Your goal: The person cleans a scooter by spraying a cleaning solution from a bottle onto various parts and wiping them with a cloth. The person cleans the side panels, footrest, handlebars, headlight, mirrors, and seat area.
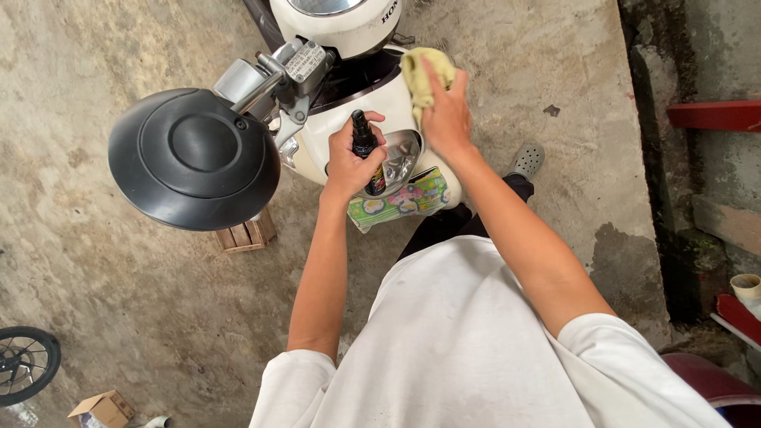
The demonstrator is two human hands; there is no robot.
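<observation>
The left hand (349, 158) is closed in a full grip around a small dark spray bottle (366, 150) (long axis upright, nozzle up) just left of the right hand (445, 119), which presses a bunched yellow cloth (424, 75) onto the cream scooter (349, 119).

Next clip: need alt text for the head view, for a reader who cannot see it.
Seen from above, a person's left hand holds a small dark spray bottle while the right hand presses a yellow cloth against a cream scooter parked on a concrete floor.
</observation>
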